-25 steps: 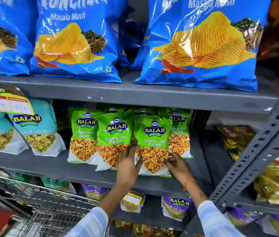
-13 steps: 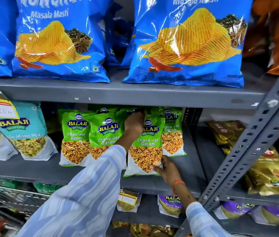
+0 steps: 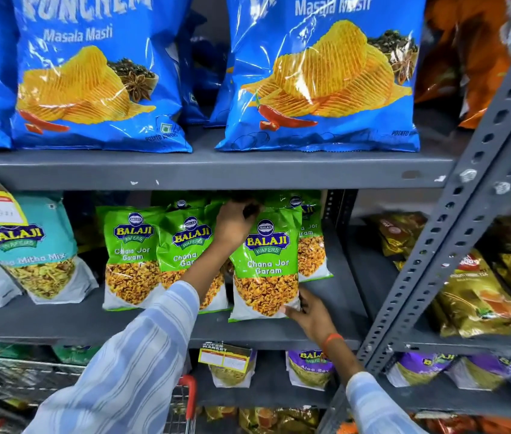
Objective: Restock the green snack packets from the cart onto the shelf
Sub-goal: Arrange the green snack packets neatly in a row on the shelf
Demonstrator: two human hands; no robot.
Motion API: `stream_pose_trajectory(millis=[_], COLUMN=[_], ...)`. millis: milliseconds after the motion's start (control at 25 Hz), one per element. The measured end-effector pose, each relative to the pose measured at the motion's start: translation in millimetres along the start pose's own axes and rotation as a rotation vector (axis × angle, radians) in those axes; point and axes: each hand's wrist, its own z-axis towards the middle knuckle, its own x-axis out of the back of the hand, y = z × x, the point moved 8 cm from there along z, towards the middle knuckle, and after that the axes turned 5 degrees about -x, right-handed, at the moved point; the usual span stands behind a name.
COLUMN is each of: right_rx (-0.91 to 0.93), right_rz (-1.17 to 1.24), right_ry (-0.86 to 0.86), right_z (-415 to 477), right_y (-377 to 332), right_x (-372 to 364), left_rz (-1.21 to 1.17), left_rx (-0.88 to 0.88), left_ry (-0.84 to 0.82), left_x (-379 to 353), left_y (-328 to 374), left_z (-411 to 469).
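Four green snack packets [image 3: 265, 264] showed their fronts on the middle shelf [image 3: 91, 324], with more tops half hidden behind. Left of them stood two teal packets [image 3: 33, 252]. Three blue chip bags [image 3: 91, 79] faced out on the shelf above, others behind. Two hands were in view: the left hand [image 3: 232, 223] and the right hand [image 3: 310, 317].

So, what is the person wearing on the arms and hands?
Both arms are in long sleeves of light blue cloth with white stripes: the left sleeve and the right sleeve. The right wrist carries an orange band. The left hand and right hand are bare: no gloves.
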Motion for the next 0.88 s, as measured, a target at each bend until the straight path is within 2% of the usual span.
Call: stream_pose_trajectory(millis=[120,280,360,600,680,760,800,880], right_rx=[-0.009,0.066,0.075,0.054,0.046,0.037,0.033,0.015], right_rz=[0.036,0.039,0.032,-0.024,0.012,0.052,0.062,0.077], right_ry=[-0.091,-0.052,-0.039,-0.045,-0.023,-0.009,-0.005,-0.002], right_z=[0,-6,-9,-12,-13,-12,-10,-7], right_y=[-12,-13,-11,-9,-7,-5,-3,0], right_x=[-6,-7,-6,1,2,4,5,10], left_rz=[0.008,-0.011,-0.004,-0.062,0.005,0.03,0.014,0.001], left_rx=[-0.077,-0.141,-0.163,-0.145,-0.091,0.042,0.082,0.168], left_ry=[-0.101,-0.28,-0.315,-0.131,0.075,0.256,0.255,0.075], left_x=[2,-7,-13,-10,10,24,18,-15], left_y=[18,49,63,69,55,21,3,-32], left_z=[-6,-12,-18,-32,-39,-65,-84,-117])
